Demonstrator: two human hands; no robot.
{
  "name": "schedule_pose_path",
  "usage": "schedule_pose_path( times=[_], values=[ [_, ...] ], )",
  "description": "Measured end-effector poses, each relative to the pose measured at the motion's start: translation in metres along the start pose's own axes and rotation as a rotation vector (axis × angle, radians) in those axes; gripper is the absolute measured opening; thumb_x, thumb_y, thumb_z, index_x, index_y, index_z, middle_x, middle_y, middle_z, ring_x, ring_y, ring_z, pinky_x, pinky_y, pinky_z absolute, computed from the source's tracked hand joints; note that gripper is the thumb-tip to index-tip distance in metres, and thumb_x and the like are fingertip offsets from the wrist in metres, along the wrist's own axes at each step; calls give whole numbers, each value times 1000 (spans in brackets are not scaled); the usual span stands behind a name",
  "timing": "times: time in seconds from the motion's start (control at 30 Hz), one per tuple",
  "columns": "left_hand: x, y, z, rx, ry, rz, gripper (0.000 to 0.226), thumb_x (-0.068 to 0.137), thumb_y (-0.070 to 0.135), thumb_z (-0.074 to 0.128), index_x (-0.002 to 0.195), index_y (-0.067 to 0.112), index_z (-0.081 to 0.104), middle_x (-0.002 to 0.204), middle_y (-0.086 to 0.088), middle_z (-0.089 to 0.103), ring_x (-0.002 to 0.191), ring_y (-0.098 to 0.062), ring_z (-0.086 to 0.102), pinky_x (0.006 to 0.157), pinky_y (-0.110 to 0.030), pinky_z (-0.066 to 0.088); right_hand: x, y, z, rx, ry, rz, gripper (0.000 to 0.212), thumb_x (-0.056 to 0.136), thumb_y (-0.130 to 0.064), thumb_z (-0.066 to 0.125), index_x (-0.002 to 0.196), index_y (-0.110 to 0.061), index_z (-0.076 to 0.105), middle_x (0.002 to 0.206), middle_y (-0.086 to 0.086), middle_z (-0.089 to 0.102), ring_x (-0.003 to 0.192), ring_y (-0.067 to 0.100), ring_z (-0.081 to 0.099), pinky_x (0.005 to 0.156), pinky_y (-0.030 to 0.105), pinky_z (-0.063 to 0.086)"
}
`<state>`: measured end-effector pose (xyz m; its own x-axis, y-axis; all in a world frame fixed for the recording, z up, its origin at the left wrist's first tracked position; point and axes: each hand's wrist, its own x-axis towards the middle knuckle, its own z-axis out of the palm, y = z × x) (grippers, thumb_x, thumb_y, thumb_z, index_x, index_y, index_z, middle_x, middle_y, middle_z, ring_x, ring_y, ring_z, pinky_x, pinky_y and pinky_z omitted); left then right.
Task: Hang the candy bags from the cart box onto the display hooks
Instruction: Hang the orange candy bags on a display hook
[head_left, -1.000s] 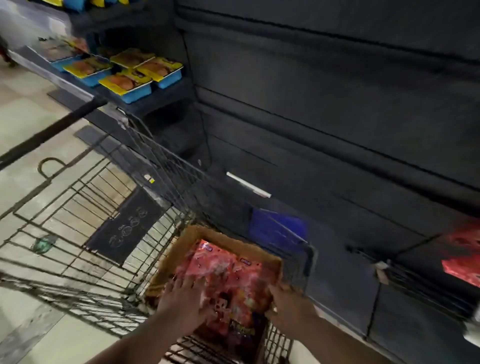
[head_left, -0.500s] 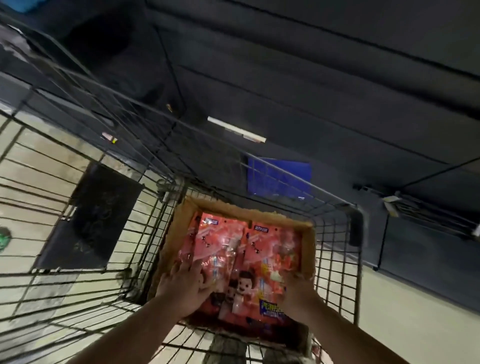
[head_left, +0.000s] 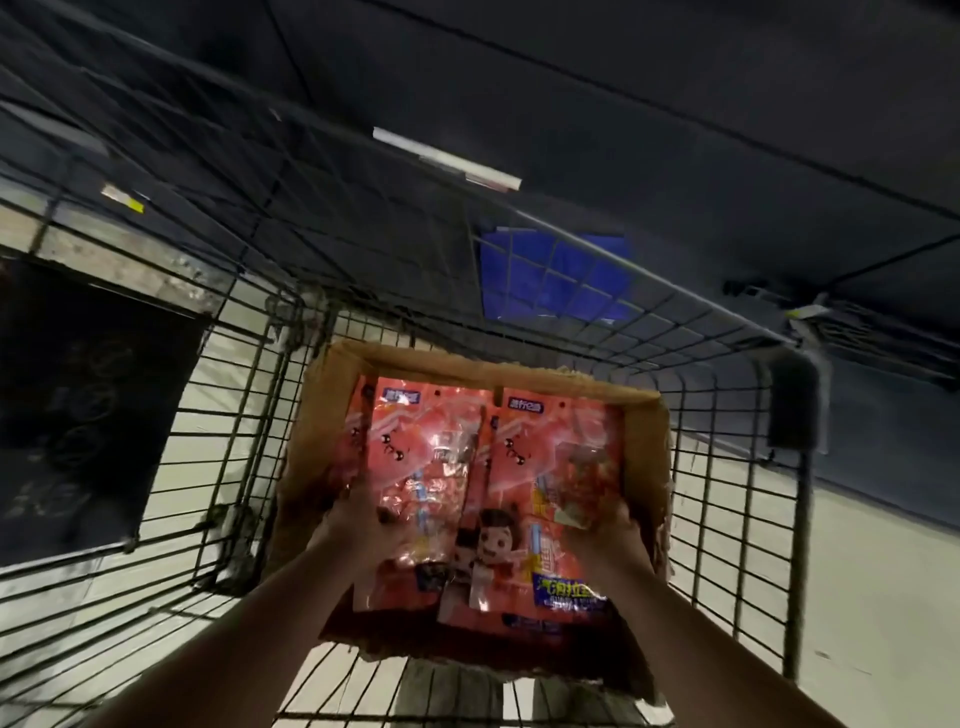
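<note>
An open cardboard box (head_left: 470, 364) sits in the front right corner of a wire cart (head_left: 722, 436). It holds two side-by-side stacks of shiny red candy bags with cartoon figures, a left stack (head_left: 421, 457) and a right stack (head_left: 561, 457). My left hand (head_left: 353, 519) grips the left edge of the left stack. On the opposite side, my right hand (head_left: 605, 530) grips the outer edge of the right stack. Both hands reach down into the box, fingers partly hidden by the bags. Empty display hooks (head_left: 852, 322) jut from the dark panel at right.
The dark slatted display wall (head_left: 623, 104) rises behind the cart, with a white price strip (head_left: 447, 158) and a blue label (head_left: 556, 275). A black mat (head_left: 83, 400) lies on the pale floor under the cart's left part. Pale floor (head_left: 883, 571) lies right of the cart.
The view tilted down and closer onto the box. Both hands slid to the outer edges of the two bag stacks and closed on them.
</note>
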<state>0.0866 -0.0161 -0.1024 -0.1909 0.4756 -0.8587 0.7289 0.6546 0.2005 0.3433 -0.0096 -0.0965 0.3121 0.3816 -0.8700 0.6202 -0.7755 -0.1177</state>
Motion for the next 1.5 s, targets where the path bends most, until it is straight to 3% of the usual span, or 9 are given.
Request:
schedule_pose_path(
  times=[0.43, 0.57, 0.77, 0.9, 1.0, 1.13, 1.27, 1.33, 1.5],
  values=[
    [19, 7, 26, -512, 43, -160, 39, 82, 25, 73, 115, 8, 60, 76, -7, 65, 54, -15, 56, 43, -22, 41, 15, -17, 15, 159, -15, 71, 84, 82, -45, 66, 150, -23, 22, 143, 15, 40, 120, 34, 51, 92, 37, 48],
    [20, 5, 27, -554, 58, -173, 32, 81, 19, 74, 108, 7, 63, 79, -5, 62, 58, -13, 55, 48, -20, 41, 20, -17, 10, 263, -19, 104, 89, 74, -41, 78, 145, -13, 31, 136, 14, 51, 120, 33, 54, 95, 38, 49],
    [12, 5, 28, -599, -1, -175, 32, 78, 9, 77, 106, 7, 60, 79, -5, 61, 66, -17, 58, 57, -24, 46, 13, -4, 18, 452, -132, 48, 60, 73, -28, 81, 125, -15, 55, 106, 3, 67, 100, 24, 64, 92, 37, 52],
    [-2, 10, 25, -627, 53, -154, 47, 55, 24, 75, 99, 7, 67, 78, -16, 67, 58, -25, 59, 57, -31, 49, -4, 3, 17, 453, -157, -51, 50, 79, -19, 76, 123, -14, 53, 104, 2, 66, 95, 19, 63, 79, 29, 51],
    [-18, 10, 13, -661, 96, -125, 21, 63, 20, 79, 81, 14, 70, 74, -11, 70, 66, -25, 64, 68, -34, 52, -20, 5, 9, 491, -138, -116, 41, 81, -20, 74, 119, -15, 57, 103, 2, 69, 92, 16, 66, 75, 27, 53],
    [-50, 12, -14, -742, 100, -70, 42, 47, 28, 75, 85, 12, 72, 75, -12, 72, 66, -26, 65, 66, -34, 50, -45, 1, -14, 524, -69, -183, 19, 86, -24, 69, 103, -19, 64, 85, -4, 68, 69, 5, 63, 53, 14, 48],
    [-85, 23, -40, -737, 78, 10, 6, 76, 7, 72, 74, 6, 66, 71, -15, 66, 65, -27, 58, 64, -32, 46, -76, -9, -46, 581, -26, -226, 4, 88, -24, 66, 90, -20, 67, 82, 1, 70, 71, 15, 66, 62, 25, 56],
    [-102, 33, -50, -747, 89, 37, 5, 81, 10, 71, 81, 12, 66, 77, -12, 69, 71, -26, 61, 69, -33, 48, -90, -14, -62, 598, -14, -240, 7, 89, -25, 65, 90, -18, 67, 80, 2, 70, 69, 17, 68, 67, 34, 58],
    [-138, 64, -72, -816, 61, 162, 18, 82, 20, 72, 95, 8, 69, 79, -14, 69, 69, -24, 61, 60, -27, 45, -131, -12, -106, 736, 41, -314, 6, 92, -21, 62, 87, -18, 64, 74, -2, 68, 58, 11, 65, 48, 22, 54]
  ],
)
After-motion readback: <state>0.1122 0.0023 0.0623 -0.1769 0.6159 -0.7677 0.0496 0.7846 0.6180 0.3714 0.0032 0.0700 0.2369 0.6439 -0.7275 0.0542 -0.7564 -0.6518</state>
